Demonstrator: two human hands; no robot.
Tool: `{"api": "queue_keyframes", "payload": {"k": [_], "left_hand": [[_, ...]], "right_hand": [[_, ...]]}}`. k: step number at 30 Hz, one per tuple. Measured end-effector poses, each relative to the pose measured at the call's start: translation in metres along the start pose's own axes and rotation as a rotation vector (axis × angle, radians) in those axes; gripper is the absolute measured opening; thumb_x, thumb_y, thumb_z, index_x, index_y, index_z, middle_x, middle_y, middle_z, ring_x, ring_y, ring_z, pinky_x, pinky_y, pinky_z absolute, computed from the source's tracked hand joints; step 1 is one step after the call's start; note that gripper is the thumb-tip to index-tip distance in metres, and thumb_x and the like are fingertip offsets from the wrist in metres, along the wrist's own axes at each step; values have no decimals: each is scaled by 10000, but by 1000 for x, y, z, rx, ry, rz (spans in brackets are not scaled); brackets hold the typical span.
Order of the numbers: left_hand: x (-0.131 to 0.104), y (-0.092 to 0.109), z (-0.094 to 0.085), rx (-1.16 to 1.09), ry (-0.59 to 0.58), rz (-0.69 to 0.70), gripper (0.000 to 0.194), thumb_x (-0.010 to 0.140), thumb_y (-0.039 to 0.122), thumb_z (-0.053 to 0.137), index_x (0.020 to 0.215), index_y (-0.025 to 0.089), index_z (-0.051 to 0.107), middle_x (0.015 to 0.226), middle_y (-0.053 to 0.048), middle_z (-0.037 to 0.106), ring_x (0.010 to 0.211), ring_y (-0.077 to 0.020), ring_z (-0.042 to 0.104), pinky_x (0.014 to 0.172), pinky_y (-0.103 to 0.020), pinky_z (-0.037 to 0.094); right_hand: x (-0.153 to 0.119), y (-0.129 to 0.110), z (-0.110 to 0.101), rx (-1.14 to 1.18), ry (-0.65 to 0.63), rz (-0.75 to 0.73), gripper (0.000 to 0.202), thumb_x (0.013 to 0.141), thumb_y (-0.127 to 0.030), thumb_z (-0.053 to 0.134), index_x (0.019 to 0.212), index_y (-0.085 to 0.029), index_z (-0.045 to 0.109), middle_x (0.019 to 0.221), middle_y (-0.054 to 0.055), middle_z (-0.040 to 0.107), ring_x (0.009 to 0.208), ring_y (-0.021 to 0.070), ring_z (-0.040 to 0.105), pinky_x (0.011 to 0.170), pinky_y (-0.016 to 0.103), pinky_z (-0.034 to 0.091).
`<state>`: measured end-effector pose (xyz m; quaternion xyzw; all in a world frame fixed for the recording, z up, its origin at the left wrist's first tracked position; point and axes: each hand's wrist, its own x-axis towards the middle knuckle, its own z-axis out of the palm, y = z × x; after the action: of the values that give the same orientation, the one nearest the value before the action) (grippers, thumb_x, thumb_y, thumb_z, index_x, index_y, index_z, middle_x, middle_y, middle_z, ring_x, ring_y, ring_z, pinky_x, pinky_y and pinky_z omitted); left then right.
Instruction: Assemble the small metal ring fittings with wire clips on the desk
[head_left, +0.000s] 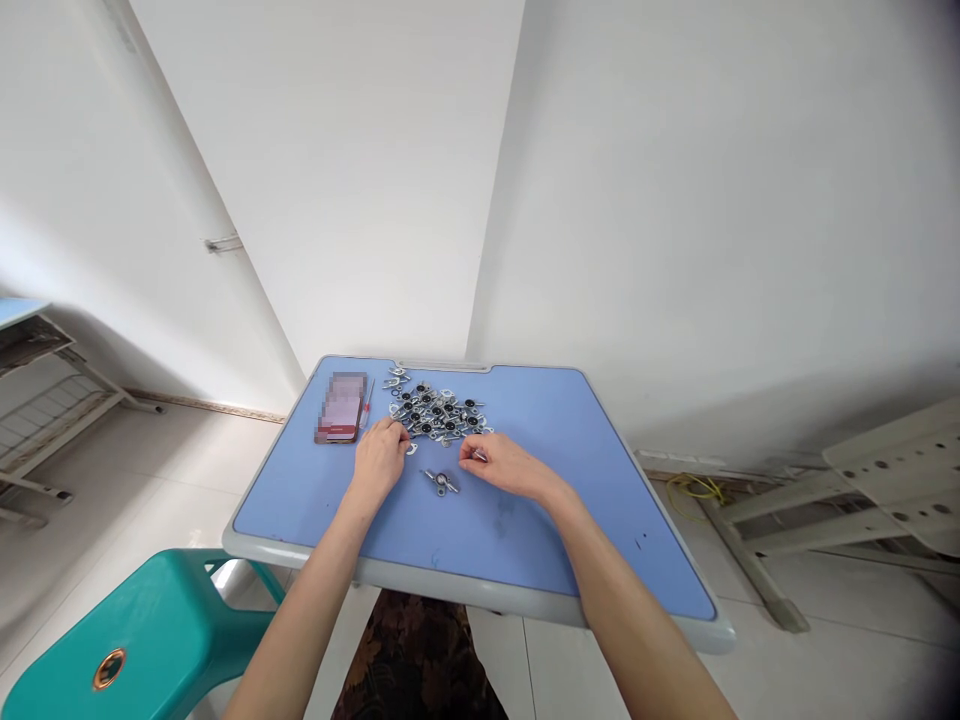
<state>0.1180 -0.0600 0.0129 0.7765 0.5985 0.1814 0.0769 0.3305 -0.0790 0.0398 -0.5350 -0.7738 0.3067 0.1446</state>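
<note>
A pile of small metal parts with black round pieces (435,412) lies near the back of the blue desk. My left hand (381,457) is at the pile's left front edge, fingers bent together; what they hold, if anything, is hidden. To the right front of the pile, my right hand (501,462) pinches a small metal piece (478,455). Between the hands and closer to me, a single metal assembly (441,483) rests on the desk. Some loose silver pieces (396,378) lie at the pile's back left.
A phone (341,408) and a small red-and-clear screwdriver (367,405) lie left of the pile on the desk (540,530). A green stool (142,640) stands at the lower left. Other desks are at the far left (45,400) and right (795,510), with a white wall behind.
</note>
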Motion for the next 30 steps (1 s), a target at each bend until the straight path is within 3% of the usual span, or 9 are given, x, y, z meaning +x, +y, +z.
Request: {"api": "queue_keyframes", "payload": {"k": [7, 16, 22, 25, 30], "left_hand": [[0, -4, 5, -19, -56, -8, 110, 860, 134, 498, 875, 166, 602, 930, -70, 611, 954, -202, 559, 810, -292, 417], [-6, -14, -1, -241, 64, 16, 73, 836, 168, 531, 852, 178, 601, 865, -37, 593, 787, -171, 579, 725, -284, 445], [-8, -11, -3, -160, -7, 81, 69, 775, 156, 627, 834, 177, 598, 877, -42, 604, 895, -204, 574, 789, -314, 430], [-9, -9, -3, -163, -1, 59, 56, 789, 144, 605, 833, 175, 587, 834, -38, 611, 830, -200, 584, 736, -309, 437], [-13, -3, -5, -430, 15, 172, 151, 855, 129, 497, 904, 181, 630, 822, -28, 639, 696, -142, 588, 683, -269, 464]], "right_hand": [[1, 2, 0, 8, 17, -2, 142, 804, -258, 513, 756, -181, 622, 688, 4, 583, 604, 120, 483, 564, 233, 341], [3, 8, 2, 17, 40, -23, 141, 812, -259, 505, 760, -181, 610, 762, 19, 618, 656, 133, 521, 598, 245, 363], [2, 7, 2, 15, 52, -31, 132, 811, -249, 503, 749, -185, 600, 758, 14, 611, 655, 130, 516, 601, 244, 357], [1, 5, 1, 32, 63, -35, 136, 811, -254, 506, 744, -182, 600, 738, 10, 601, 642, 125, 503, 595, 241, 352], [-1, -2, 1, 170, 77, -65, 174, 831, -316, 491, 795, -180, 593, 625, -30, 501, 554, 100, 406, 538, 226, 321]]}}
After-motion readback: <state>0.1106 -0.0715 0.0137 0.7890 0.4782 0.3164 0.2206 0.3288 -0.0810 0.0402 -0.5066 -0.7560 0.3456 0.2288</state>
